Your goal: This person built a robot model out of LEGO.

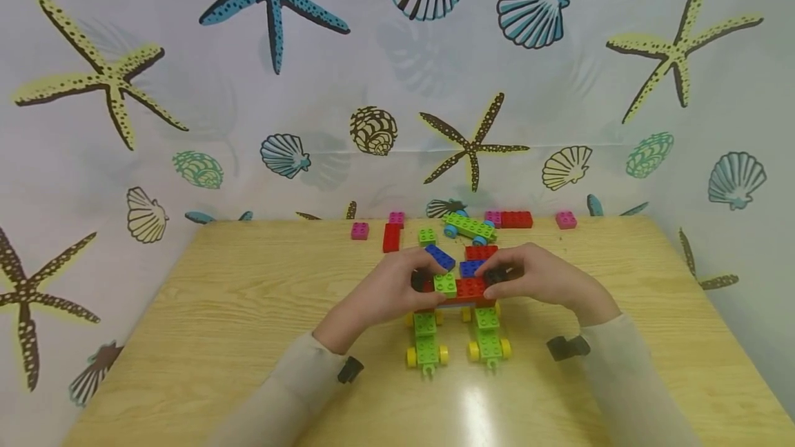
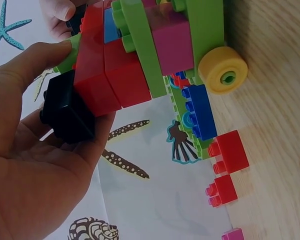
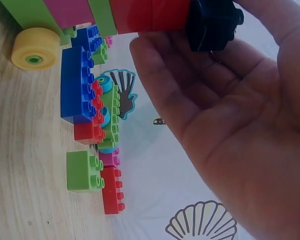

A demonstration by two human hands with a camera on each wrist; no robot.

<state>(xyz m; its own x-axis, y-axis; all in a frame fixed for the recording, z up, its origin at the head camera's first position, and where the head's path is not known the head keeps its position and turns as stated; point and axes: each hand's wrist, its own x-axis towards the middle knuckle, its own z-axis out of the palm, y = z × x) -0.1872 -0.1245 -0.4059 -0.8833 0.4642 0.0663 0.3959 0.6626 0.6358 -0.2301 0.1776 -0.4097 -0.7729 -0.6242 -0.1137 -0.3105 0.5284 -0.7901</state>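
A toy-brick model on wheels stands before me, with red bricks (image 1: 470, 288) across its top and light green wheeled bases (image 1: 426, 348) with yellow wheels (image 2: 223, 70) beneath. My left hand (image 1: 391, 285) grips its left end, thumb and index finger on either side of a light green brick (image 1: 444, 285). Against the left palm side sits a black brick (image 2: 67, 110), beside the red ones. On the opposite end, my right hand (image 1: 540, 281) pinches a second black brick (image 3: 210, 25). In the right wrist view its fingers extend beneath the red part; the thumb tip is hidden there.
Behind the model lie blue bricks (image 1: 440, 257), a red brick (image 1: 391, 237) and a small light green brick (image 1: 427, 236). A light green wheeled base (image 1: 470, 226) with blue wheels rests farther back. Pink bricks (image 1: 359, 230) and another red brick (image 1: 517, 219) line the rear by the patterned curtain (image 1: 323, 88).
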